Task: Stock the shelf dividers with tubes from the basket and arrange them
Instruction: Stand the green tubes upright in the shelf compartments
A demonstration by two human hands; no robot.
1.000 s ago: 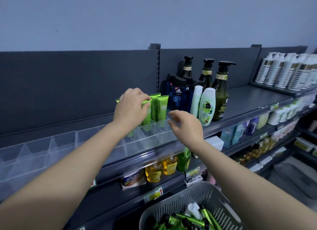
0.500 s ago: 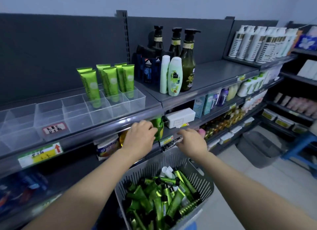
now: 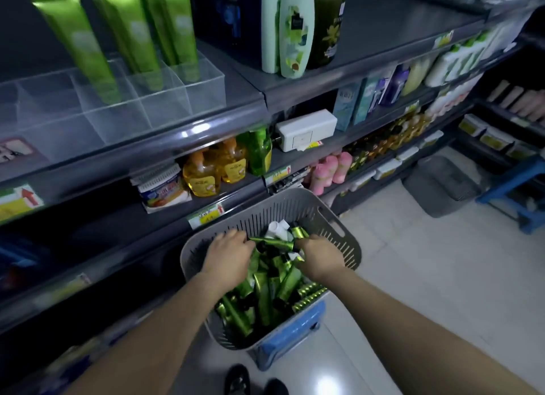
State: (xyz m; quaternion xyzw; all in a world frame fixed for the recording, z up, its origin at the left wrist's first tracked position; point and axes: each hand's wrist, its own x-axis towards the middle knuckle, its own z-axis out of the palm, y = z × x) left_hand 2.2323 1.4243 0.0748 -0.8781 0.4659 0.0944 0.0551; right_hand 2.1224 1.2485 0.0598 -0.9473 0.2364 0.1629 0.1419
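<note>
A grey slotted basket (image 3: 339, 217) stands low in front of the shelves, full of green tubes (image 3: 265, 294) and a few white ones (image 3: 278, 228). Both my hands are down in it. My left hand (image 3: 228, 254) has its fingers curled at one end of a green tube (image 3: 272, 242) lying crosswise on top of the pile. My right hand (image 3: 318, 257) grips that tube's other end. Up at the top left, the clear shelf dividers (image 3: 177, 99) hold several upright green tubes (image 3: 79, 43) in the back cells; the front cells hold nothing.
The basket rests on a blue stool (image 3: 292, 335). Bottles (image 3: 295, 31) stand to the right of the dividers. Lower shelves carry yellow soap bottles (image 3: 203, 173) and a white box (image 3: 306, 129). Another grey bin (image 3: 442, 185) and a blue stool (image 3: 513, 188) stand on the tiled floor.
Both hands dropped from the shelf dividers down into the basket and closed on a green tube. My view tilted down with them.
</note>
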